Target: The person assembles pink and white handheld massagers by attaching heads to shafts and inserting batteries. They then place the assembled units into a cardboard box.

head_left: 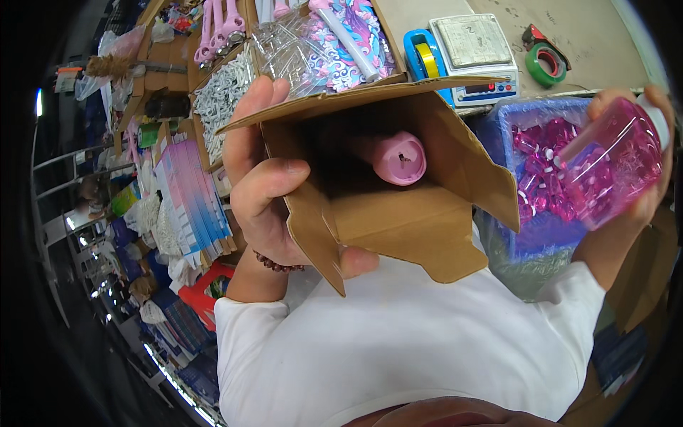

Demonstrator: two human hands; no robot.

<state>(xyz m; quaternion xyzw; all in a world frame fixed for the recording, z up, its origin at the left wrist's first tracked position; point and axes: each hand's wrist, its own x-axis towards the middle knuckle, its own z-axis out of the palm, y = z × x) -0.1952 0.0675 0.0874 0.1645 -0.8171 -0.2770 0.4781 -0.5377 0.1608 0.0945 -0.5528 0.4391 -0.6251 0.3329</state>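
My left hand is wrapped round the left side of an open brown cardboard box, thumb on the near wall, with the flaps spread toward me. Inside the box lies a pink plastic piece with a round end; its far part is lost in shadow. Out to the right, my right hand grips a clear bottle of pink liquid with a white cap, tilted. Just left of that bottle is a blue plastic bin holding several small bright pink bottles.
Behind the box stand a weighing scale, a blue tape dispenser and a green tape roll. Trays at the back left hold pink wands, clear plastic parts and grey pieces. Stacked printed cartons stand at left.
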